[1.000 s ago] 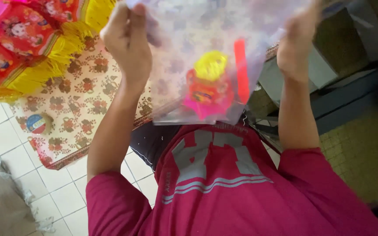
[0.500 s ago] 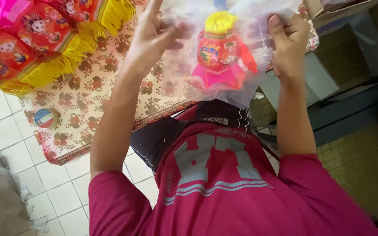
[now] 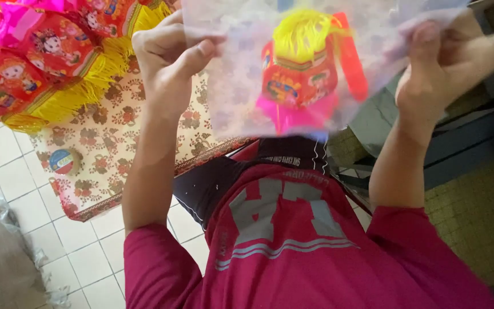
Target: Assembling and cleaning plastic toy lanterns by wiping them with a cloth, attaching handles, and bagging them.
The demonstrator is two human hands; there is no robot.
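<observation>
Above our lap, we hold a clear plastic bag (image 3: 241, 86) stretched between both hands: left hand (image 3: 167, 54) and right hand (image 3: 441, 68) each pinch an upper edge, fingers clamped shut. A red-and-yellow paper lantern (image 3: 304, 68) sits inside it.

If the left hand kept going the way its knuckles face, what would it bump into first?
Probably the pile of red lanterns with yellow fringe; the left hand, gripping the clear bag, faces them, though depth is unclear.
</observation>
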